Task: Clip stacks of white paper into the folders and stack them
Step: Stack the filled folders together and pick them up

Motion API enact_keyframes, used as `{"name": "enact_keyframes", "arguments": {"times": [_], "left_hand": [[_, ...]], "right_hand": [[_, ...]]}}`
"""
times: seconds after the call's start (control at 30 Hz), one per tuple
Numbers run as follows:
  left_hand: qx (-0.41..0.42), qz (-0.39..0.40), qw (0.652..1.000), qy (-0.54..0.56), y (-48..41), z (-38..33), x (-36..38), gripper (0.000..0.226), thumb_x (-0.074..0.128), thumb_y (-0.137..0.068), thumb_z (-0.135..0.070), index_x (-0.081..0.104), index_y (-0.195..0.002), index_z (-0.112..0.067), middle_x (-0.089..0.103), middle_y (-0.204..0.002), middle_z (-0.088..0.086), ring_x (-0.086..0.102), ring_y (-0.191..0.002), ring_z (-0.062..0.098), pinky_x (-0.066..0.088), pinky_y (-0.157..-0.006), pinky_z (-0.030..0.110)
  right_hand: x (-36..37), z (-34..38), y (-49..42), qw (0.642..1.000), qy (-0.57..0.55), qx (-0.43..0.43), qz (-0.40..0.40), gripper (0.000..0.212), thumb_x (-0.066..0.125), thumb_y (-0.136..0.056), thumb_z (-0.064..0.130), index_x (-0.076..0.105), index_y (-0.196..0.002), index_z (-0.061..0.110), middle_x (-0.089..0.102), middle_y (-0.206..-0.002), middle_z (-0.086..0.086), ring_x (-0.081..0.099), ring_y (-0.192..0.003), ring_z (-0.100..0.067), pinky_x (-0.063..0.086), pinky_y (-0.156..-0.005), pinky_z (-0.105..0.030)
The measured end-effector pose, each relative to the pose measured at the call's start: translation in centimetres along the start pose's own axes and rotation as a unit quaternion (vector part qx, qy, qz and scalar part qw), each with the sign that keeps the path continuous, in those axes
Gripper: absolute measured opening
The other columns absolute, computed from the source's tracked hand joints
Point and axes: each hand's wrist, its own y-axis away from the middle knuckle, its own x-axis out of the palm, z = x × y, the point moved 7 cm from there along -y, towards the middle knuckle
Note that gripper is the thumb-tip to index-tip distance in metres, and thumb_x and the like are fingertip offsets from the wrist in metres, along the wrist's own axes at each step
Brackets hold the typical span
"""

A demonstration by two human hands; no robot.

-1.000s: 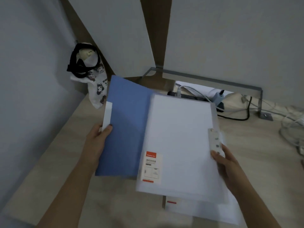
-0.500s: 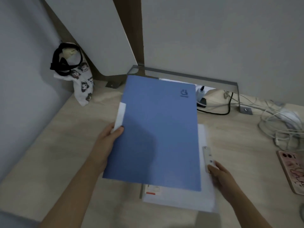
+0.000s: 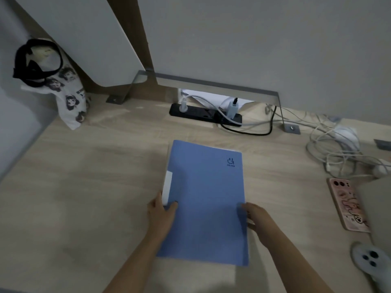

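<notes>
A blue folder [image 3: 205,199] lies closed and flat on the wooden desk [image 3: 88,187], with a small logo near its top right corner and a white label on its left spine edge. My left hand [image 3: 160,216] grips the folder's left edge just below the white label, thumb on the cover. Across from it, my right hand [image 3: 254,218] holds the right edge, fingers curled around it. A thin white line of paper shows along the folder's far edge; the rest of the paper is hidden inside.
A black power strip [image 3: 205,114] with plugs and cables sits at the back. Tangled white cables [image 3: 338,151] and a pink phone [image 3: 347,206] lie to the right, a grey device [image 3: 370,261] at lower right. A printed bag [image 3: 63,92] leans in the left corner.
The blue cover, open a second ago over the white paper, has swung shut. The folder now lies flat on the desk with both hands on its side edges.
</notes>
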Motion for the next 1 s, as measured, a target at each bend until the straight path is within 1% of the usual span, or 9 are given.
{"name": "enact_keyframes", "arguments": {"times": [0.1,0.2,0.27,0.37,0.6,0.73,0.87,0.93,1.0], "left_hand": [[-0.031,0.031,0.999,0.004,0.1,0.5,1.4,0.086,0.062,-0.071,-0.045,0.026,-0.142,-0.015,0.039,-0.141,0.012,0.043,-0.125,0.032,0.037,-0.106,0.047],[-0.09,0.046,0.995,0.022,-1.2,0.9,0.7,0.098,0.069,-0.058,-0.059,0.039,-0.135,-0.007,0.049,-0.134,0.013,0.054,-0.116,0.03,0.044,-0.101,0.044],[-0.112,0.073,0.99,0.053,-2.4,1.1,0.3,0.111,0.069,-0.038,-0.073,0.054,-0.123,-0.003,0.063,-0.12,0.011,0.064,-0.101,0.026,0.05,-0.095,0.042],[-0.119,0.107,0.985,0.058,-2.7,0.3,0.6,0.112,0.07,-0.038,-0.073,0.051,-0.124,-0.002,0.063,-0.119,0.007,0.063,-0.1,0.023,0.051,-0.091,0.035],[0.022,-0.004,0.997,0.078,-0.6,-2.4,-0.1,0.043,0.069,-0.077,-0.04,0.051,-0.105,-0.012,0.064,-0.1,0.0,0.063,-0.086,0.014,0.048,-0.066,0.021],[0.12,-0.02,0.988,0.096,0.5,-5.4,-2.5,0.058,0.071,-0.07,-0.049,0.047,-0.113,-0.02,0.061,-0.101,-0.009,0.063,-0.086,0.002,0.051,-0.06,0.015],[0.225,-0.02,0.973,0.048,1.5,-8.7,-4.5,0.06,0.068,-0.069,-0.052,0.034,-0.115,-0.033,0.05,-0.104,-0.025,0.054,-0.085,-0.022,0.047,-0.065,0.004],[0.255,-0.012,0.967,0.017,1.4,-8.9,-5.0,0.059,0.069,-0.069,-0.056,0.031,-0.112,-0.044,0.048,-0.107,-0.027,0.053,-0.089,-0.019,0.044,-0.069,0.001],[0.254,0.007,0.967,-0.017,1.3,-8.0,-4.8,0.066,0.062,-0.069,-0.059,0.031,-0.125,-0.042,0.056,-0.104,-0.017,0.059,-0.089,0.001,0.048,-0.075,0.007]], "right_hand": [[0.4,0.9,0.0,1.0,-0.002,0.019,-0.002,0.036,0.054,-0.091,0.016,0.051,-0.12,-0.005,0.051,-0.108,-0.014,0.049,-0.104,-0.034,0.039,-0.09,-0.046],[0.1,1.2,-0.3,0.999,-0.02,0.041,-0.014,0.041,0.055,-0.09,0.014,0.048,-0.122,-0.009,0.052,-0.118,-0.021,0.05,-0.112,-0.039,0.04,-0.084,-0.043],[0.2,1.4,-0.4,0.999,-0.015,0.051,0.0,0.042,0.058,-0.088,0.016,0.049,-0.121,-0.008,0.059,-0.11,-0.016,0.055,-0.093,-0.034,0.042,-0.076,-0.038],[0.4,1.3,-0.4,0.998,-0.005,0.058,0.038,0.041,0.064,-0.083,0.022,0.058,-0.115,-0.003,0.064,-0.103,-0.013,0.059,-0.085,-0.029,0.046,-0.072,-0.036],[0.7,2.2,1.6,0.994,-0.049,-0.059,0.075,0.038,0.067,-0.081,0.018,0.057,-0.117,0.011,0.068,-0.111,-0.006,0.067,-0.095,-0.025,0.055,-0.071,-0.031],[0.2,4.8,3.6,0.983,-0.05,-0.162,0.066,0.054,0.07,-0.075,0.027,0.047,-0.124,0.03,0.062,-0.118,0.01,0.063,-0.104,-0.015,0.052,-0.087,-0.039],[0.0,7.6,5.2,0.962,-0.038,-0.26,0.073,0.056,0.067,-0.079,0.022,0.042,-0.128,0.034,0.058,-0.124,0.017,0.058,-0.111,-0.003,0.048,-0.091,-0.031],[0.0,7.9,5.4,0.956,-0.024,-0.283,0.066,0.057,0.066,-0.079,0.023,0.041,-0.128,0.037,0.056,-0.127,0.018,0.055,-0.114,-0.001,0.047,-0.091,-0.029],[0.1,7.5,5.4,0.954,0.0,-0.294,0.063,0.057,0.065,-0.079,0.022,0.037,-0.124,0.043,0.052,-0.126,0.022,0.053,-0.112,0.006,0.047,-0.091,-0.022]]}}
